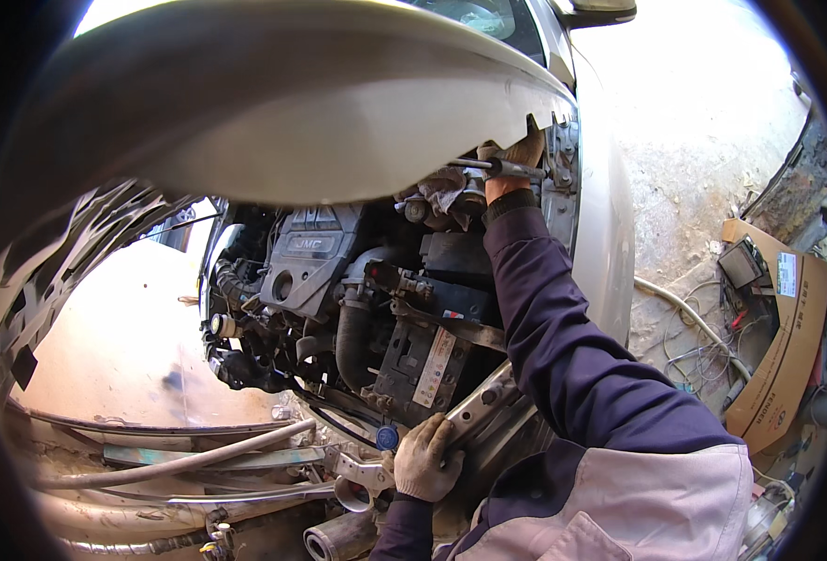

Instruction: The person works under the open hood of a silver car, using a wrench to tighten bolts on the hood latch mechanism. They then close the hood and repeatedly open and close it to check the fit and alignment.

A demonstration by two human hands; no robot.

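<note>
Resting on one beam (479, 407) nearside of one battery (432, 363): one left hand (424, 458), half-curled, hold unclear. Beyond the battery, one right hand (518, 157) is part-hidden by one hood edge (413, 166), grip unclear; room is left between.

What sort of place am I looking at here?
Probably a vehicle repair workshop: an exposed engine under a raised hood, long parts lying at lower left, and a cardboard box on the littered floor at right.
</note>
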